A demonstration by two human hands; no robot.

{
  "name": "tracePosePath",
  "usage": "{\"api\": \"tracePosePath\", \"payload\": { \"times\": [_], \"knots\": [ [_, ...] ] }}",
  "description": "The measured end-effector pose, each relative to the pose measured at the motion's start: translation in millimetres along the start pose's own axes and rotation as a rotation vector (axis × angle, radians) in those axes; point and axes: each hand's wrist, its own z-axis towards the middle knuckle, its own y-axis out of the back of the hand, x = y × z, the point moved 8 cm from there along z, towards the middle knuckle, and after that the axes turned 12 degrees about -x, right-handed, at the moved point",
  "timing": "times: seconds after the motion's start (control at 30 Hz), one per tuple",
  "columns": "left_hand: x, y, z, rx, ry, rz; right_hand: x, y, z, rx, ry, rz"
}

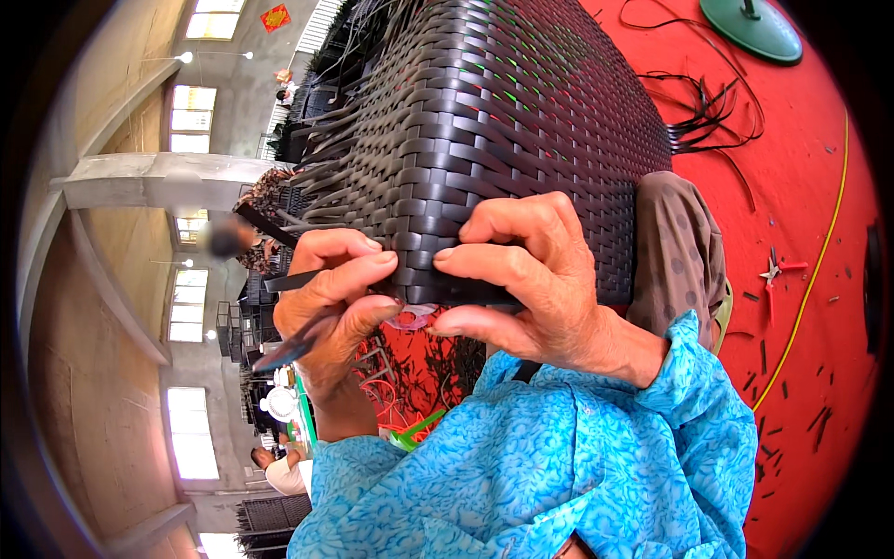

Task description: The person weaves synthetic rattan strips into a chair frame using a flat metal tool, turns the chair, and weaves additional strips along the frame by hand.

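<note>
A large woven piece of glossy black flat strips [549, 102] stands in front of me, its near corner at my hands. My left hand [326, 298] is closed at the left side of that corner, with its fingertips against the weave. A loose black strip [296, 281] passes through its fingers. Below it, a flat dark pointed piece [300, 343] sticks out from the same hand; whether it is a strip end or a tool I cannot tell. My right hand [545, 270] curls over the lower edge, fingertips pressing the weave and thumb beneath.
Long loose strip ends [321, 154] fan out from the left side. On the red floor [792, 205] lie red-handled cutters [771, 275], a yellow line [818, 279] and scattered black scraps. A green round base [759, 33] stands at the far right. Other people are in the left background.
</note>
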Motion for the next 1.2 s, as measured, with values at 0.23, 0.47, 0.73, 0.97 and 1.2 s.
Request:
{"api": "tracePosePath", "payload": {
  "times": [0.23, 0.47, 0.73, 0.97, 1.2],
  "knots": [
    [-4, -6, 10, 0.021, -0.114, 0.018, -6, -9, 12, 0.038, -0.075, 0.073],
    [3, -6, 20, 0.056, -0.176, 0.042, -13, -15, 15, 0.095, -0.063, 0.077],
    [24, 3, 14, 0.012, -0.119, -0.016, -26, -12, -38, 0.212, 0.134, -0.205],
    [41, 13, 9, -0.009, -0.085, -0.104, -67, 21, -106, 0.266, 0.052, -0.351],
    [36, 8, 8, 0.016, -0.130, -0.082, -57, 38, -96, 0.280, -0.013, -0.316]
  ]
}}
